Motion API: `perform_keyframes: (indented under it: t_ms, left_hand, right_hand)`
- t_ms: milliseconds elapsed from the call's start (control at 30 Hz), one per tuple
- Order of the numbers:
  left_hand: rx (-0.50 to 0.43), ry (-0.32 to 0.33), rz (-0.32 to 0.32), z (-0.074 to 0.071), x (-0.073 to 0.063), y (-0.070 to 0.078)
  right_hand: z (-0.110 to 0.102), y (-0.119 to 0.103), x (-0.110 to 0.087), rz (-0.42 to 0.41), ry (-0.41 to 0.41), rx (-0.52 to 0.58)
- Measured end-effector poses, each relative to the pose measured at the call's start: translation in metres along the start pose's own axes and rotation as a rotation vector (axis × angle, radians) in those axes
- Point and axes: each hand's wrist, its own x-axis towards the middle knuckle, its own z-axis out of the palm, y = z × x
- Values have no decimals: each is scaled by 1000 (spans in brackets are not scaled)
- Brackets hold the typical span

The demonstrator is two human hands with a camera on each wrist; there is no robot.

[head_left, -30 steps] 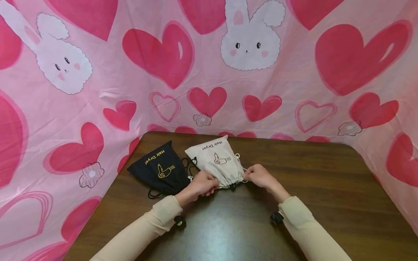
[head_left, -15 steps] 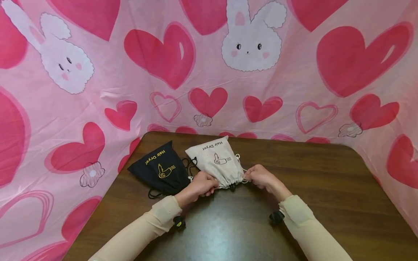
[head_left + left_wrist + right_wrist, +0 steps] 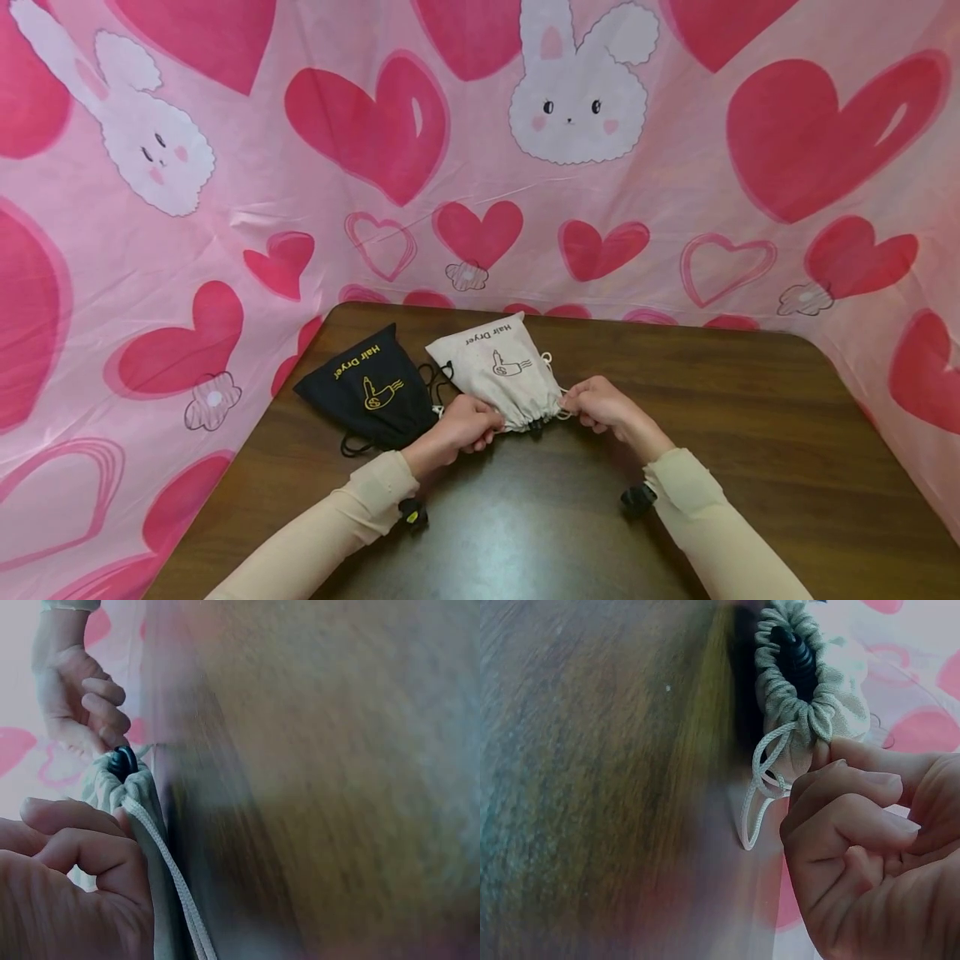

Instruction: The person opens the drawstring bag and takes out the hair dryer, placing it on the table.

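Observation:
A cream drawstring bag (image 3: pixel 495 375) printed "Hair Dryer" lies at the back middle of the table, its gathered mouth toward me. My left hand (image 3: pixel 463 423) pinches the left side of that mouth, and my right hand (image 3: pixel 602 404) pinches the right side between thumb and forefinger. In the right wrist view, a ribbed black piece (image 3: pixel 799 664) shows inside the puckered opening. A white cord (image 3: pixel 750 817) loops down beside the right fingers; another length of cord (image 3: pixel 172 862) hangs near the left hand. The rest of the bag's contents is hidden.
A black drawstring bag (image 3: pixel 356 387) with yellow "Hair Dryer" print lies just left of the cream one, partly behind my left hand. Its black cords (image 3: pixel 437 375) reach toward the cream bag. Pink heart-patterned cloth (image 3: pixel 480 167) walls in the brown wooden table (image 3: pixel 735 450).

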Motion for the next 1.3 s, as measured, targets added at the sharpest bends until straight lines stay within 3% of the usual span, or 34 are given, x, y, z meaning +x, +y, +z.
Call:
perform_keyframes:
  t_ms: [267,1300]
  left_hand:
    - [-44,9,26,2,-6,2]
    - [-112,7,-15,1,-8,3]
  right_hand:
    - [0,-1,-3,-15,-2,17]
    - [-6,5,-1,-10,-12,13]
